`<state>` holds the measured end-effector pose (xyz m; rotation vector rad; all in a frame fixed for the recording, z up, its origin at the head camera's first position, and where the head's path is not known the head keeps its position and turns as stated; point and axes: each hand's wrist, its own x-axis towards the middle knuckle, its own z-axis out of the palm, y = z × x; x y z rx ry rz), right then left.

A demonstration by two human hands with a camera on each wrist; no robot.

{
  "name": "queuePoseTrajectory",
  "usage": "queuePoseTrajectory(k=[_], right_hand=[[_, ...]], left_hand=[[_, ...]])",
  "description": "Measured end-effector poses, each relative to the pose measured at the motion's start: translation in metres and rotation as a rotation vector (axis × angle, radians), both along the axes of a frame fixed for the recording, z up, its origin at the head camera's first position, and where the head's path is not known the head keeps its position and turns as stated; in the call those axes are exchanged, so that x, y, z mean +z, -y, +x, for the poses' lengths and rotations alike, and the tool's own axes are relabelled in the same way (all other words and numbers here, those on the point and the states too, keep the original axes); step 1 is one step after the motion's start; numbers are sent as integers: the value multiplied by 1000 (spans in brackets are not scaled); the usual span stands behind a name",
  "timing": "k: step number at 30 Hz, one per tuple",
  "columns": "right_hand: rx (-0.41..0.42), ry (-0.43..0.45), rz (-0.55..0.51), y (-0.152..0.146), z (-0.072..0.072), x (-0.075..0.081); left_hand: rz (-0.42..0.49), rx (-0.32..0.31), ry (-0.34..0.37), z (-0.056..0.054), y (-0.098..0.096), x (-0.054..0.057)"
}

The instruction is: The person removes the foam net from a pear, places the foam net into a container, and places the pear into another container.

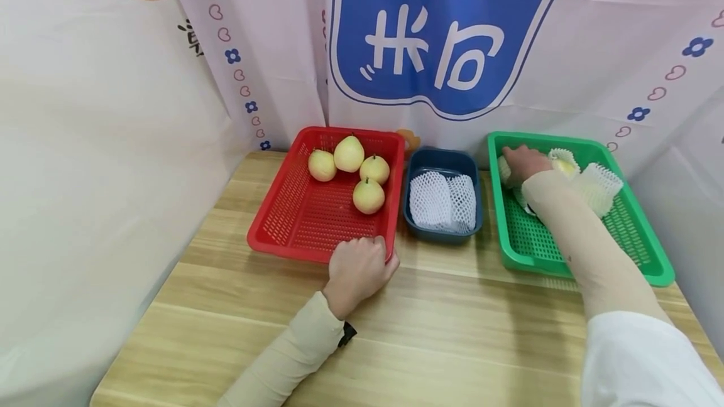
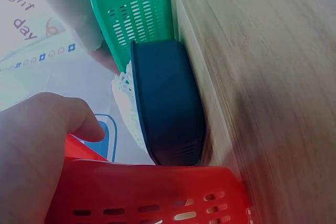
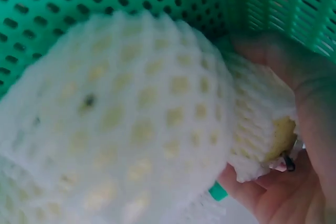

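In the head view my left hand (image 1: 362,272) grips the front right corner of the red basket (image 1: 277,253). The left wrist view shows the thumb (image 2: 79,116) above the basket's rim. Several bare yellow pears (image 1: 369,196) lie in the back and right part of that basket. My right hand (image 1: 526,162) reaches into the back left of the green basket (image 1: 509,256). In the right wrist view its thumb and fingers hold a pear (image 3: 260,111) in a white foam net, stem showing. Another netted pear (image 3: 142,98) lies close beside it.
A dark blue bin (image 1: 444,235) stands between the two baskets, with empty white foam nets (image 1: 431,200) in it. More netted pears (image 1: 599,190) lie in the green basket. A printed curtain (image 1: 283,49) hangs behind the wooden table (image 1: 441,331).
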<state>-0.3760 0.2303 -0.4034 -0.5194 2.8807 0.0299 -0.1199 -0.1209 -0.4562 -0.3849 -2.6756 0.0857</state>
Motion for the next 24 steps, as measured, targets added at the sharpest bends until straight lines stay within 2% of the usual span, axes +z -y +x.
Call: queuePoseTrajectory(k=[4, 9, 13, 18, 24], right_hand=[[12, -2, -20, -8, 0, 11], [11, 53, -64, -14, 3, 42], [28, 63, -79, -9, 14, 67], [108, 10, -58, 4, 42, 94], [236, -44, -58, 32, 97, 115]], left_hand=[[4, -4, 6, -1, -2, -3], [9, -11, -14, -4, -1, -4], [9, -15, -41, -4, 1, -4], [17, -22, -39, -5, 1, -5], [25, -32, -48, -7, -1, -7]])
